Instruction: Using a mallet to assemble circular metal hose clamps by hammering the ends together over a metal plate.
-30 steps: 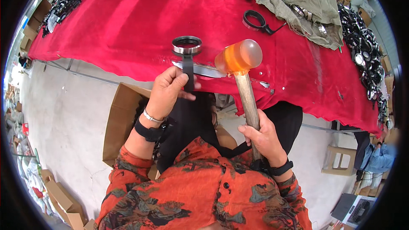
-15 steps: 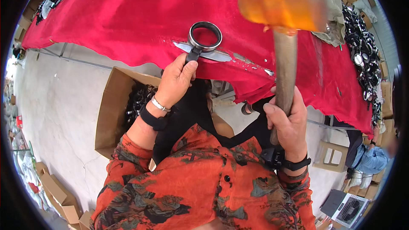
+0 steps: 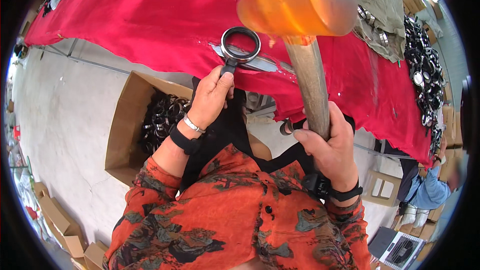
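My left hand (image 3: pixel 211 98) is closed around the short black handle of a round magnifying glass (image 3: pixel 241 58), its ring dark with a silvery edge. Whether a lens sits in the ring I cannot tell. The ring is over the front edge of the red cloth (image 3: pixel 150 25), beside a worn grey strip (image 3: pixel 265 64). In my right hand (image 3: pixel 336 149) is a mallet (image 3: pixel 309 82), gripped by its wooden handle. Its translucent orange head is raised above the cloth, to the right of the ring and slightly blurred.
Left of my legs stands an open cardboard box (image 3: pixel 118 135) with several black and silver ringed pieces (image 3: pixel 164 120). More such pieces (image 3: pixel 425 75) are heaped at the table's right end, near a grey-green cloth (image 3: pixel 380 0). Another person (image 3: pixel 432 187) is at the far right.
The mallet has shifted to the left, its head now closer above the ring and its handle tilted more. My left hand still holds the magnifying glass in nearly the same place.
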{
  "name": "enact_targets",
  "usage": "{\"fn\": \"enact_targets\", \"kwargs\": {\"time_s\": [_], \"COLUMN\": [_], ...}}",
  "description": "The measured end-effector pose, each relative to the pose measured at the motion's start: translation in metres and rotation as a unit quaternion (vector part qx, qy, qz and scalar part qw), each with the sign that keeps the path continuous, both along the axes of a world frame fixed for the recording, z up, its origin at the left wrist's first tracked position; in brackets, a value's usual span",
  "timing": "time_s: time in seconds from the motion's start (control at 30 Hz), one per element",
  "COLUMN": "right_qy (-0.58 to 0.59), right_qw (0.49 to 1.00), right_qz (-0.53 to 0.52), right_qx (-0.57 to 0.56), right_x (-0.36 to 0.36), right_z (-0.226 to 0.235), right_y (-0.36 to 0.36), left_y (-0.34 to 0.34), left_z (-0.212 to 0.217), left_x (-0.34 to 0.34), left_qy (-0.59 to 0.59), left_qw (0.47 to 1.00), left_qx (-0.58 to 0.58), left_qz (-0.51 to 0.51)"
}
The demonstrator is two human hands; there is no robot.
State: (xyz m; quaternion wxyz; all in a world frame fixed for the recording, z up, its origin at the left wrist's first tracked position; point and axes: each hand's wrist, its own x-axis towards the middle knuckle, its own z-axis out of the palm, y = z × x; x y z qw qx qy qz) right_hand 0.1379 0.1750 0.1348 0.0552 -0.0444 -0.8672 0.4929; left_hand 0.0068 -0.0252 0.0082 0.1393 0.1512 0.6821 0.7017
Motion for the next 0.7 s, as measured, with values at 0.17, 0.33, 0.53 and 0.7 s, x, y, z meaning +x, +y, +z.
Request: {"fn": "enact_targets", "kwargs": {"time_s": [0.17, 0.33, 0.53, 0.7], "right_qy": [-0.037, -0.057, -0.127, -0.218], "right_qw": [0.980, 0.995, 0.981, 0.975], "right_qz": [0.063, 0.037, -0.016, -0.044], "right_qx": [0.185, 0.070, 0.147, -0.029], "right_x": [-0.036, -0.067, -0.077, -0.089], "right_z": [-0.013, 0.019, -0.014, 0.020], "right_y": [-0.009, -0.014, 0.011, 0.020], "left_y": [0.003, 0.000, 0.004, 0.000], "left_z": [0.002, 0.004, 0.004, 0.003], "left_x": [-0.013, -0.011, -0.011, -0.012], "left_qy": [0.002, 0.050, 0.083, 0.083], "left_qw": [0.999, 0.997, 0.994, 0.994], "left_qx": [-0.047, -0.050, -0.069, -0.071], "left_qz": [-0.022, 0.028, 0.012, 0.011]}}
